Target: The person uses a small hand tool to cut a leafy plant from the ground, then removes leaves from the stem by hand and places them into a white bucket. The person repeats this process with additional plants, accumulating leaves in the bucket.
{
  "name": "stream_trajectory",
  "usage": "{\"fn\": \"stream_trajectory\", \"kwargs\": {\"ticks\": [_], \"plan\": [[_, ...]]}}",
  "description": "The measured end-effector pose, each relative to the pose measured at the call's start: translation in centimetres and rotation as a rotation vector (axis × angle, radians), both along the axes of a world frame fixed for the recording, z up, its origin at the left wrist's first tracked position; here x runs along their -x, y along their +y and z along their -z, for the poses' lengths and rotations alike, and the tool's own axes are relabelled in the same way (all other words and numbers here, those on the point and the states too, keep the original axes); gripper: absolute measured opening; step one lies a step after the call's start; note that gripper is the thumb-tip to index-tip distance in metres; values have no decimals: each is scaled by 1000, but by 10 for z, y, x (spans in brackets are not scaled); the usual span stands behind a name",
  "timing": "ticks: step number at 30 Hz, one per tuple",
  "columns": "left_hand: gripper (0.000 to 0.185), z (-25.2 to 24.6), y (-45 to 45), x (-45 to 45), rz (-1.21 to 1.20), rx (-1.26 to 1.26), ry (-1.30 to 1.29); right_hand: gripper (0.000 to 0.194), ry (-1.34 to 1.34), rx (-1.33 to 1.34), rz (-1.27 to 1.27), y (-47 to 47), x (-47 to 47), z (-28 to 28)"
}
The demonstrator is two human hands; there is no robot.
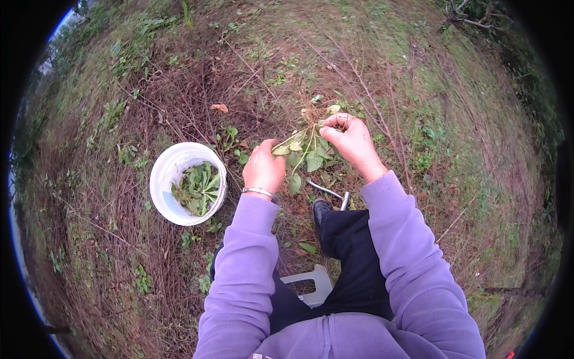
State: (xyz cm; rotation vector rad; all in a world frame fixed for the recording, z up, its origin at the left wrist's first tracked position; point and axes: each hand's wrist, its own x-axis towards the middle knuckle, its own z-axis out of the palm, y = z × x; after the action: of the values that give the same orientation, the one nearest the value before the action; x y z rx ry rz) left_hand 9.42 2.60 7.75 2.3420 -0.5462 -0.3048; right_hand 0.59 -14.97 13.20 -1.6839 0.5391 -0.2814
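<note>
Between my hands is an uprooted leafy green plant, its brown fibrous roots pointing away from me and its leaves hanging toward me. My right hand pinches it near the base of the stems with thumb and forefinger. At the plant's left side my left hand has its fingers on a leaf; the fingertips are partly hidden. A white plastic bucket stands to the left of my left hand, with picked green leaves inside. On the ground below the plant lies a small metal hand tool, partly hidden by my leg.
Dry grass and weeds cover the ground. Long bare twigs lie beyond my right hand. A grey plastic stool shows between my legs, and my dark shoe is beside the tool. Shrubs line the right edge.
</note>
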Motion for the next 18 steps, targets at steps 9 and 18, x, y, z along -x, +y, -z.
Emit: {"fn": "stream_trajectory", "kwargs": {"ticks": [9, 18], "plan": [[43, -6, -11, -4, -210, 983, 350, 12, -123, -291, -57, 1, 3, 1], [41, -21, -1, 3, 143, 999, 790, 13, 1, -211, -153, 12, -1, -1]]}}
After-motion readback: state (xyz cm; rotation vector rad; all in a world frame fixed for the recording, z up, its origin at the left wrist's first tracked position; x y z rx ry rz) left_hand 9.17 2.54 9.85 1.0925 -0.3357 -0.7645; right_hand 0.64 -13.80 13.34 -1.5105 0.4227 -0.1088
